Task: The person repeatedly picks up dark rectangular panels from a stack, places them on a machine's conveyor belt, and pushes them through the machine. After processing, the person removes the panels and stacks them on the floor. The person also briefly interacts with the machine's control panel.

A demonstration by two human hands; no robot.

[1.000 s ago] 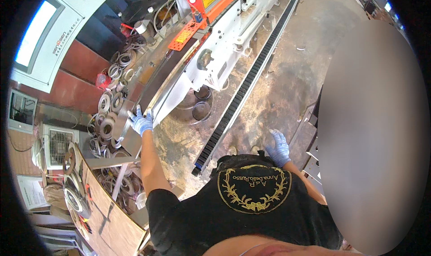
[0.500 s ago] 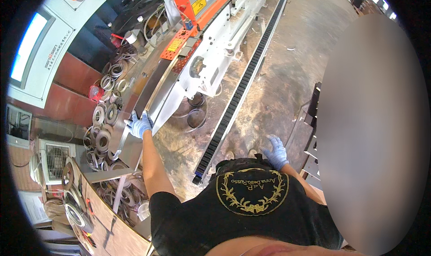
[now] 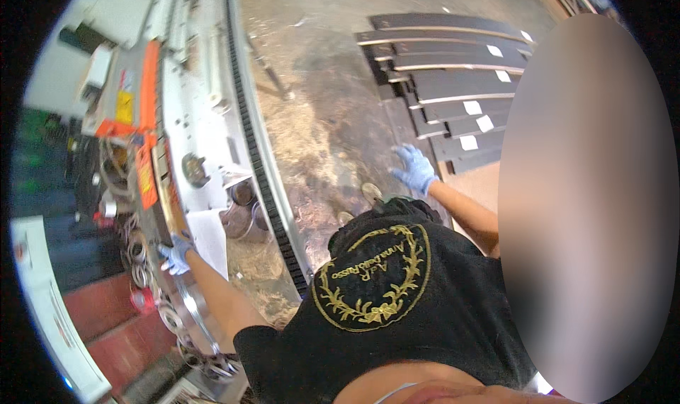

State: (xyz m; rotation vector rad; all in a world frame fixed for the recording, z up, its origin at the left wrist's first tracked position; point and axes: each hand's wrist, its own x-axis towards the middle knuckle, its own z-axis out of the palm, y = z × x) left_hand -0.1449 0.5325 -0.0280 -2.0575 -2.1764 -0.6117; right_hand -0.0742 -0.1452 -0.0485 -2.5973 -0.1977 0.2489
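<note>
My left hand [image 3: 176, 254], in a pale blue glove, rests at the near end of a narrow board [image 3: 168, 209] on the machine's feed side. Its fingers are spread against the board rather than wrapped round it. The board runs forward beside the white machine bed [image 3: 195, 128], towards a perforated orange guard [image 3: 146, 177]. My right hand [image 3: 414, 170], gloved alike, hangs in the air with fingers apart and holds nothing. Nearest to it is a stack of dark panels [image 3: 460, 85] with pale edges and white labels.
A long black roller rail [image 3: 258, 142] runs between the machine and the dusty floor [image 3: 319, 114]. Coils of edging strip [image 3: 170, 317] lie left of the machine. A white control cabinet [image 3: 49, 305] stands at the far left. A blurred oval hides the right side.
My view has turned to the right, bringing the dark panel stack into sight. My left hand stays at the board's end; my right hand is raised farther out, towards the panels.
</note>
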